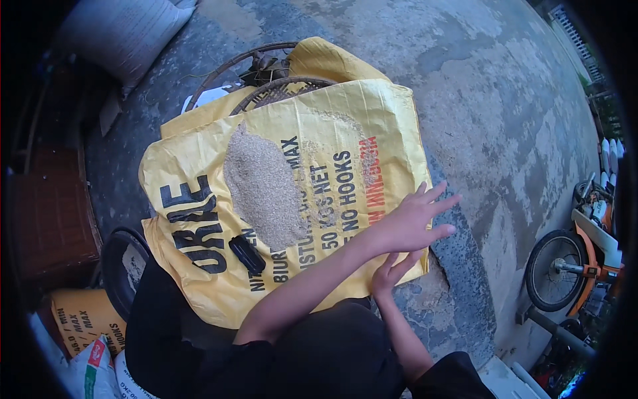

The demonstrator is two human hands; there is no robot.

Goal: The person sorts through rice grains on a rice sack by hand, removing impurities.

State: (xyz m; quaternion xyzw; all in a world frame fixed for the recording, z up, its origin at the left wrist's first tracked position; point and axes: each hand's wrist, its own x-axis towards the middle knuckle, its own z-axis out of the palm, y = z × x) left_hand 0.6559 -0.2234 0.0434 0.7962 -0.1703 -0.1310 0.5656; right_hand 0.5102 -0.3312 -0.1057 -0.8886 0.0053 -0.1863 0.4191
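Note:
A yellow woven sack [192,149] with printed writing lies flat before me. A mound of pale, coarse grain or meal [264,189] rests on it, with a thin scatter to the right. Near the mound's lower end lies a small black ridged object [247,254]. My left hand [418,219] is over the sack's right edge, its fingers spread and nothing in them. My right hand [391,274] is just below it by the sack's lower right corner, thumb and fingers apart; the left hand and wrist may hide part of it.
Round woven baskets [279,82] with dry leaves stand beyond the sack. A dark round basin [122,264] is at the left, above more bags [89,319]. A large white sack [129,40] is at the upper left. An orange and white motorbike [558,269] stands at the right.

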